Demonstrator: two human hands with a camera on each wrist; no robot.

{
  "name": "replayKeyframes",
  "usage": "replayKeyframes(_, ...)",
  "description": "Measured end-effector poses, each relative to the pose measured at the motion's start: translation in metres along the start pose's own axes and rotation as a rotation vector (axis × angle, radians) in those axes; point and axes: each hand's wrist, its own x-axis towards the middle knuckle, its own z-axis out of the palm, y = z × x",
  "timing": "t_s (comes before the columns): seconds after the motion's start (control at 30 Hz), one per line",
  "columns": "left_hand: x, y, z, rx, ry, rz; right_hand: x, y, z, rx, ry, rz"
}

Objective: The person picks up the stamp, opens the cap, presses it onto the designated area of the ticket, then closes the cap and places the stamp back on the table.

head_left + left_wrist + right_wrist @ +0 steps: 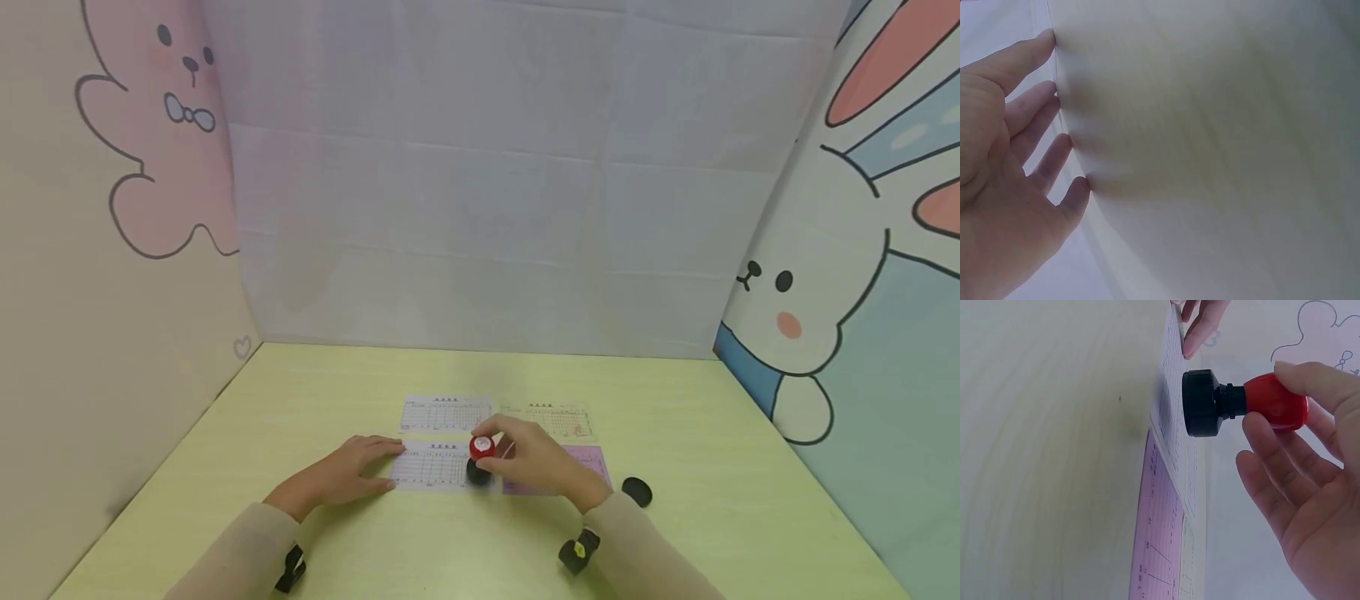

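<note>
My right hand (536, 458) pinches the red knob of a round stamp (482, 447) between thumb and fingers. In the right wrist view the stamp's wide black base (1200, 403) faces down, close over the right part of the front-left white form (431, 468). Fingertips of my left hand (348, 471) rest at that form's left edge, fingers spread and fairly straight. The left wrist view shows the same hand (1029, 144) with its fingertips on the pale surface. A pink form (594, 462) lies to the right, partly covered by my right hand in the head view.
Behind the front forms lie another white form (446, 414) and a pale yellow form (566, 421), both with red marks. A black round cap (637, 492) sits right of the pink form. Cloth walls with cartoon animals enclose the light yellow table (360, 371).
</note>
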Motion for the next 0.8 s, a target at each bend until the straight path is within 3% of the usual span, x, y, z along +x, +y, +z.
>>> replayKeyframes(0.27, 0.001, -0.002, 0.001, 0.001, -0.001, 0.006, -0.001, -0.002, -0.007, -0.015, 0.028, -0.026)
replayKeyframes(0.8, 0.000, 0.001, -0.001, -0.039, 0.003, 0.004, -0.009, -0.003, -0.018, 0.001, 0.055, 0.022)
